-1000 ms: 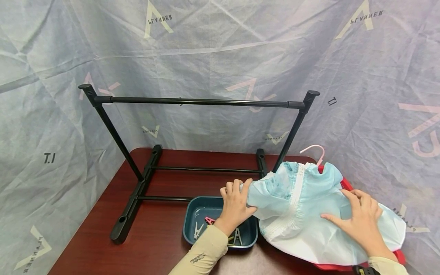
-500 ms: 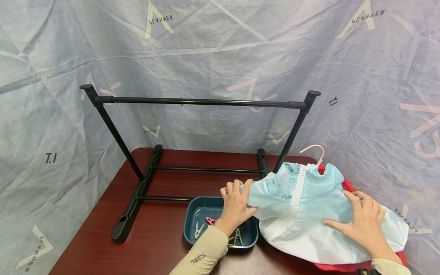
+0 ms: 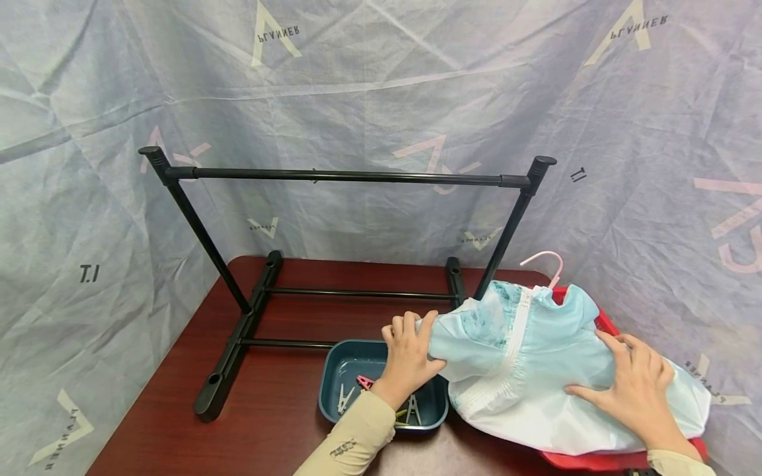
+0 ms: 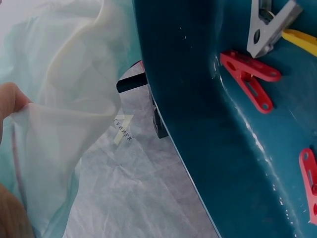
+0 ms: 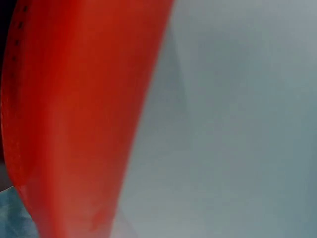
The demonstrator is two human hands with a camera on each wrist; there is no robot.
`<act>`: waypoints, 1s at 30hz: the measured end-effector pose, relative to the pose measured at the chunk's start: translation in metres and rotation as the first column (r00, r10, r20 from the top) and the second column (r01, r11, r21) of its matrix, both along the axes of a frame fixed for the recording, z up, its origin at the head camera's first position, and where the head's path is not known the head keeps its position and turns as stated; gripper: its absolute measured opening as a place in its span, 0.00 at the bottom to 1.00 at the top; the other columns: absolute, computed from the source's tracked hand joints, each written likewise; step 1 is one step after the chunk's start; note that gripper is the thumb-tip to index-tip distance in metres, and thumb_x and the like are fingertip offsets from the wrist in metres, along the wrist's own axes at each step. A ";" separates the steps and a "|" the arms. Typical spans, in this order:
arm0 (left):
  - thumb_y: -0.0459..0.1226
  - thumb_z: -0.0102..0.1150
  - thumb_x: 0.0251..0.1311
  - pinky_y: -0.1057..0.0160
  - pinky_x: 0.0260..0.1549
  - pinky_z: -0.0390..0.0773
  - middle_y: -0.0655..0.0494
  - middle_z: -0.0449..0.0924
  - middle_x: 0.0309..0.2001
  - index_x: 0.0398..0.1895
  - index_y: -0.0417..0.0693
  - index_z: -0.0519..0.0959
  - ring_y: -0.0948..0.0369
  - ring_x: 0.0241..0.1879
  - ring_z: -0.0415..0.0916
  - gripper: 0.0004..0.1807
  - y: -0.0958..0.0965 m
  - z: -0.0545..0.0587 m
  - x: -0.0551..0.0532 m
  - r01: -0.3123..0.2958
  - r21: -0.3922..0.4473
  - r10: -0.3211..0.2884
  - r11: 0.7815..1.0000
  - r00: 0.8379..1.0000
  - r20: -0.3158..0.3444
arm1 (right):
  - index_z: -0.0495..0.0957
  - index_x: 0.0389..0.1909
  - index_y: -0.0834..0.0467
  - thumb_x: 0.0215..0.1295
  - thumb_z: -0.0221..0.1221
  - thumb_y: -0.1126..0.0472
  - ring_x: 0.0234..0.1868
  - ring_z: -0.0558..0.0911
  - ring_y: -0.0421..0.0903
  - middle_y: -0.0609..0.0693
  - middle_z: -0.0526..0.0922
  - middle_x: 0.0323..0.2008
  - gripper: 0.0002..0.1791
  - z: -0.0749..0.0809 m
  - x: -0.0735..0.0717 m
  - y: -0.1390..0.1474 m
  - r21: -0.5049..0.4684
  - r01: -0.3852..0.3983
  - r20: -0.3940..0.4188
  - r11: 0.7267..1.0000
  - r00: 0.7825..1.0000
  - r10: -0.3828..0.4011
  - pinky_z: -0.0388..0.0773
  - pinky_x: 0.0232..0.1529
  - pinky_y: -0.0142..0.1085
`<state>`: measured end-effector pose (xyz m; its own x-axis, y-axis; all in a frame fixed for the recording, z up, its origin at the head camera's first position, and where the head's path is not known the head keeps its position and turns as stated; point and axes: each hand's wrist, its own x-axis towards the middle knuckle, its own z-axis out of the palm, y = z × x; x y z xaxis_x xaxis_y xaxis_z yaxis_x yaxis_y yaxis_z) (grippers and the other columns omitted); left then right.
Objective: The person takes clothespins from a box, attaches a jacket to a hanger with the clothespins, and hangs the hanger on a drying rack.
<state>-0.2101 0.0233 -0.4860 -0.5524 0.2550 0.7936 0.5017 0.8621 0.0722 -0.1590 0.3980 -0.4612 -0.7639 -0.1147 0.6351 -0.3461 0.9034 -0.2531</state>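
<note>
A light blue and white child's dress (image 3: 553, 370) lies spread over the red basket, with a white trim band down its blue top. The hook of a pink hanger (image 3: 553, 261) sticks out at its neck; the rest is hidden under the cloth. At the left end, my left hand (image 3: 407, 360) grips a sleeve between thumb and fingers; the left wrist view shows the bunched fabric (image 4: 64, 104) there. My right hand (image 3: 639, 390) rests on the dress's right side, thumb and fingers spread apart. Only cloth and basket show in the right wrist view.
The red basket (image 3: 595, 459) sits at the right under the dress. A dark teal tray (image 3: 333, 370) holds several clothespins, among them a red clothespin (image 4: 250, 77), and lies below my left forearm. Behind stands a black rack (image 3: 345, 175) on the brown table (image 3: 161, 403).
My right hand has slid slightly to the right over the dress, and the right part of the cloth has shifted a little with it. The left hand keeps its grip in place.
</note>
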 end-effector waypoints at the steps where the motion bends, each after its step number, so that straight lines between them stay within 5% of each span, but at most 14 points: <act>1: 0.54 0.80 0.26 0.55 0.32 0.50 0.50 0.66 0.40 0.58 0.52 0.72 0.55 0.34 0.56 0.48 0.000 0.000 0.000 0.001 0.001 -0.001 1.000 1.000 0.003 | 0.68 0.60 0.55 0.19 0.71 0.22 0.51 0.58 0.74 0.71 0.60 0.53 0.64 -0.001 0.000 0.001 0.000 0.000 0.000 1.000 1.000 0.000 0.45 0.41 0.63; 9: 0.50 0.77 0.30 0.54 0.34 0.53 0.50 0.66 0.42 0.59 0.51 0.72 0.54 0.36 0.58 0.46 0.000 0.002 0.001 0.006 0.007 -0.007 1.000 0.999 0.043 | 0.65 0.62 0.54 0.34 0.49 0.09 0.52 0.57 0.74 0.73 0.59 0.53 0.63 -0.007 0.000 0.003 0.016 0.016 -0.018 1.000 1.000 -0.016 0.44 0.42 0.64; 30: 0.51 0.78 0.31 0.55 0.34 0.52 0.50 0.66 0.41 0.60 0.52 0.71 0.55 0.36 0.57 0.46 -0.001 0.000 0.000 0.028 0.012 -0.028 1.000 0.999 0.043 | 0.65 0.59 0.54 0.43 0.44 0.11 0.48 0.56 0.75 0.72 0.59 0.51 0.57 -0.012 0.001 0.016 0.044 0.016 -0.071 0.999 0.997 -0.012 0.43 0.42 0.65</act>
